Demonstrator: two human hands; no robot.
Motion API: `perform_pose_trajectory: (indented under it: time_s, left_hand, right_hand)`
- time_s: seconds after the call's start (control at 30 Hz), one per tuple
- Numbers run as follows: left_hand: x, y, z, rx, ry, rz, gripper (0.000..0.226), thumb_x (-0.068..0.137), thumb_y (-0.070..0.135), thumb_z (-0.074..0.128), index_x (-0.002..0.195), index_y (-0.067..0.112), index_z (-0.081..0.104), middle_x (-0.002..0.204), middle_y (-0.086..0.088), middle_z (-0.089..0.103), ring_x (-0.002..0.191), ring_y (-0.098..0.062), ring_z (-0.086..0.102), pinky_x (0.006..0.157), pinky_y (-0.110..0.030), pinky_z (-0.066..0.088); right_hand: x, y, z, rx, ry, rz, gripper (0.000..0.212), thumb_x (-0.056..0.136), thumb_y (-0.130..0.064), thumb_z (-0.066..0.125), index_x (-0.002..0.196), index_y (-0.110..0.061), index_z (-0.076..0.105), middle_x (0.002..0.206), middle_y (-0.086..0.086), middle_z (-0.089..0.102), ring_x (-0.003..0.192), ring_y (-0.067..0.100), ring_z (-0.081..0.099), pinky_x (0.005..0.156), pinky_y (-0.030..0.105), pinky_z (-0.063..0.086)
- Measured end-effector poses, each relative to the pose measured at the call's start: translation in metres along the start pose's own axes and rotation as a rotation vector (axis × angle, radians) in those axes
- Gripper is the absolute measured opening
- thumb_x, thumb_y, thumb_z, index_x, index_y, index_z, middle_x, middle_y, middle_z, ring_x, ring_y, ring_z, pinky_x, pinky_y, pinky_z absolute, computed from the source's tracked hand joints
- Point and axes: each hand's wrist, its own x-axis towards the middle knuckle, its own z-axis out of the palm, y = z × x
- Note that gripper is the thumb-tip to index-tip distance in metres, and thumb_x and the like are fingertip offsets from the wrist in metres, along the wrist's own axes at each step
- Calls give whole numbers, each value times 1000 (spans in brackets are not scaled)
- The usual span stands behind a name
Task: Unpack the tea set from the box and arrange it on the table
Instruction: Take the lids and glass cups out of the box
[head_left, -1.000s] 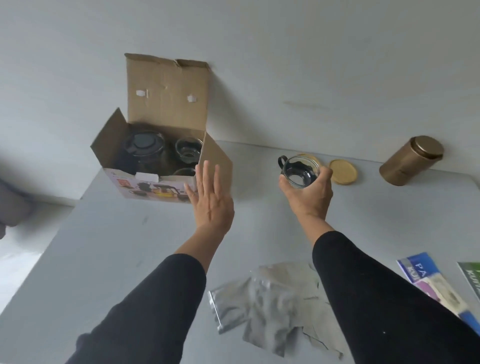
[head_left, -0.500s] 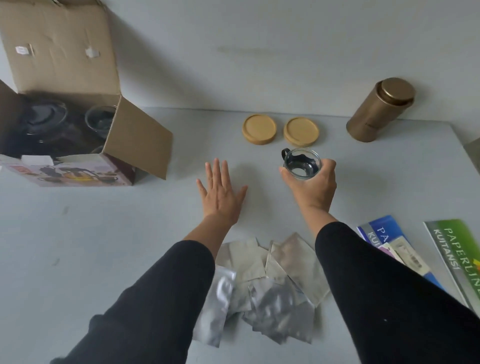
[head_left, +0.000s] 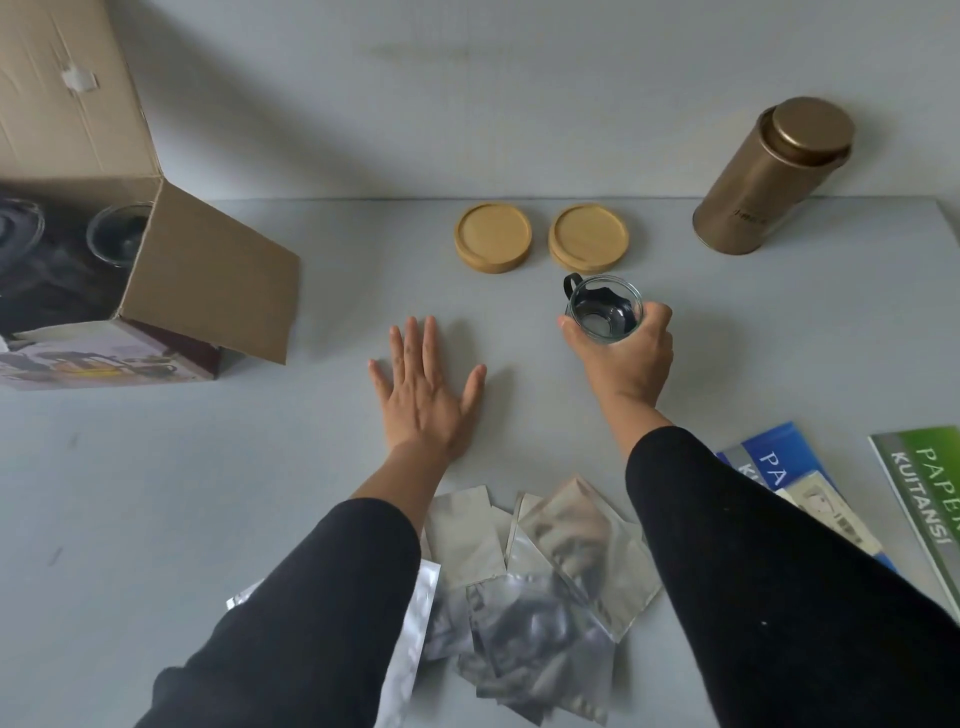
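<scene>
One glass cup (head_left: 604, 316) with a black handle is gripped from the side by the right hand (head_left: 621, 353), just below two round wooden coasters (head_left: 492, 237) at upper centre. The left hand (head_left: 423, 395) lies flat, fingers straight, on the table (head_left: 156, 493). The open cardboard box (head_left: 156, 270) at upper left contains a second glass cup (head_left: 120, 240) and a dark teapot (head_left: 18, 234). One gold canister (head_left: 763, 182) stands at upper right, near the table's back edge.

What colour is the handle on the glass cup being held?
Black, on the glass cup in the head view.
</scene>
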Motion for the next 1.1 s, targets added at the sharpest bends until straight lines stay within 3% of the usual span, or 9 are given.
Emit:
perform_pose_trajectory:
  time_s: [0.23, 0.43, 0.6, 0.7, 0.83, 0.93, 1.1]
  left_hand:
    - [0, 0, 0, 22, 0, 0, 76, 93, 62, 19, 152, 22, -6, 160, 1, -10, 146, -16, -17, 118, -44, -11]
    - [0, 0, 1, 46, -3, 3, 76, 92, 64, 16, 152, 22, -5, 160, 1, -10, 147, -16, -16, 117, -44, -12]
    - [0, 0, -2, 42, -30, 6, 77, 93, 63, 18, 152, 19, -5, 160, 0, -12, 146, -17, -17, 117, -44, -12]
    - [0, -2, -7, 36, -40, -1, 77, 94, 61, 16, 152, 16, -8, 159, -2, -16, 145, -19, -21, 117, -45, -12]
    - [-1, -13, -35, 67, 45, 10, 75, 95, 60, 12, 152, 16, -9, 159, -3, -17, 145, -21, -22, 115, -43, -15]
    - [0, -33, -69, 50, 141, 4, 73, 96, 57, 15, 152, 15, -7, 160, -2, -14, 146, -20, -20, 116, -44, -14]
    - [6, -91, -131, 36, 293, -46, 71, 97, 53, 21, 153, 15, -2, 161, -1, -8, 147, -20, -15, 118, -44, -10]
  right_hand:
    - [0, 5, 1, 9, -8, -23, 79, 56, -47, 85, 113, -7, 48, 112, 13, 59, 103, 32, 54, 84, 39, 48]
    - [2, 10, -2, 15, -53, -36, 77, 60, -43, 83, 119, -9, 46, 116, 12, 57, 108, 31, 52, 85, 34, 44]
    - [0, 7, -6, -25, -69, -95, 100, 59, -50, 82, 138, -13, 34, 135, 12, 47, 126, 29, 42, 103, 39, 40]
    - [-6, -7, -13, -95, -2, -222, 102, 62, -55, 78, 141, -10, 33, 141, 12, 42, 133, 30, 33, 107, 43, 34]
    - [-18, -42, -16, -100, -19, -389, 92, 68, -54, 73, 137, -4, 39, 138, 16, 44, 132, 35, 34, 108, 45, 31]
    - [-34, -75, -5, -76, -33, -511, 85, 69, -58, 65, 129, 0, 47, 127, 18, 53, 122, 37, 45, 103, 48, 37]
    - [-77, -142, 30, -43, -114, -657, 80, 70, -59, 56, 124, 1, 52, 115, 18, 58, 113, 37, 51, 98, 43, 39]
